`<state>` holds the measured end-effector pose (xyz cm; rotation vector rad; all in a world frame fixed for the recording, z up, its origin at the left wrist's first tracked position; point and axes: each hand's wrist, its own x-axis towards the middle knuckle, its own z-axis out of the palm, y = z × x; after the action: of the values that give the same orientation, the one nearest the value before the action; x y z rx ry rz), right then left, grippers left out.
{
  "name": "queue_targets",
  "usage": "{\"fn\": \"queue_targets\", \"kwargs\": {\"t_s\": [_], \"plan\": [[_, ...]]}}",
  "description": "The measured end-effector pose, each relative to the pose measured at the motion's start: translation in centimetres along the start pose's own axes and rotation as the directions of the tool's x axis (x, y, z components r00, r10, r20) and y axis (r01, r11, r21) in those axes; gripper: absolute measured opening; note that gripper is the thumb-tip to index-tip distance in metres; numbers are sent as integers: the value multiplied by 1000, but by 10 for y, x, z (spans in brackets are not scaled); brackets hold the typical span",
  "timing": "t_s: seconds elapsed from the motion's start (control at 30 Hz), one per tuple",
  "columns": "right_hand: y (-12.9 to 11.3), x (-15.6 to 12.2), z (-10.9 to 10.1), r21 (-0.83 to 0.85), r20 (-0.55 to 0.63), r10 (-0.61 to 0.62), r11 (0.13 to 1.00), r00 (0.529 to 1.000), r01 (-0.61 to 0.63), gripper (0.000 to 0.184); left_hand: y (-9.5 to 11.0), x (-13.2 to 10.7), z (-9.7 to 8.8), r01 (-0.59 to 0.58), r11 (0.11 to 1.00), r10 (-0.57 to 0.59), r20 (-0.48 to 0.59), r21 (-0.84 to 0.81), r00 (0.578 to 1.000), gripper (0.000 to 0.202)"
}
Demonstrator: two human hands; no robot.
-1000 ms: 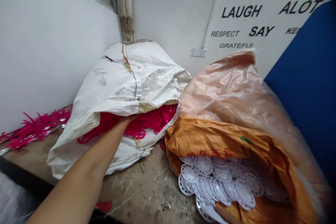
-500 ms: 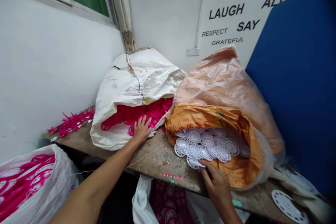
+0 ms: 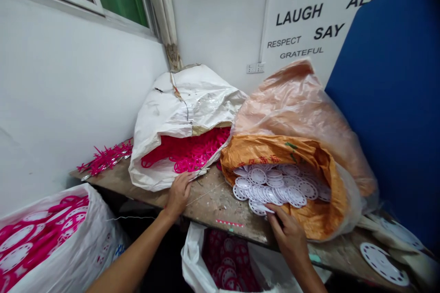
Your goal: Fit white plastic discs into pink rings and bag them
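My left hand is at the front lip of a white sack lying on its side; its fingers are bent together, and what they hold, if anything, is hidden. Bright pink plastic pieces fill the sack's mouth, just beyond the fingertips. My right hand pinches the edge of a white disc with small holes round its rim, at the front of a heap. Many similar white discs spill from the mouth of an orange sack.
An open sack of pink pieces and white discs stands at lower left. Another open bag with similar pieces is below the table edge. Pink spiky pieces lie at the table's left end. A large notched disc lies at right, near a blue panel.
My left hand has drawn back from the pink pieces toward the table edge, its spread fingers now bent together. My right hand stays at the front discs. The view has shifted slightly left.
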<state>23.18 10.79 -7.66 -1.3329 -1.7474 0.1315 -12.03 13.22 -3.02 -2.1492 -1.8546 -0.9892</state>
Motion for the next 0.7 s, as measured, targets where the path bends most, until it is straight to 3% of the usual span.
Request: {"fn": "queue_targets", "kwargs": {"t_s": [0.13,0.27,0.37,0.57,0.7], "plan": [[2,-1,1,-3,12,38,999,999,-38,34,-16,26,-12,154,988,-152,-92,12,984,32],[3,0,0,0,-1,65,998,998,-65,35,-20,66,-1,244,969,-239,-88,39,967,37],[-2,3,-2,2,-19,122,993,992,-122,37,-12,81,6,258,965,-256,-65,35,965,32],[-18,8,-7,126,33,228,965,973,-230,54,10,61,-9,247,960,-250,-8,-135,968,12],[-21,10,-13,275,10,301,916,953,-292,35,39,20,-12,375,864,-390,24,-336,920,17]]}}
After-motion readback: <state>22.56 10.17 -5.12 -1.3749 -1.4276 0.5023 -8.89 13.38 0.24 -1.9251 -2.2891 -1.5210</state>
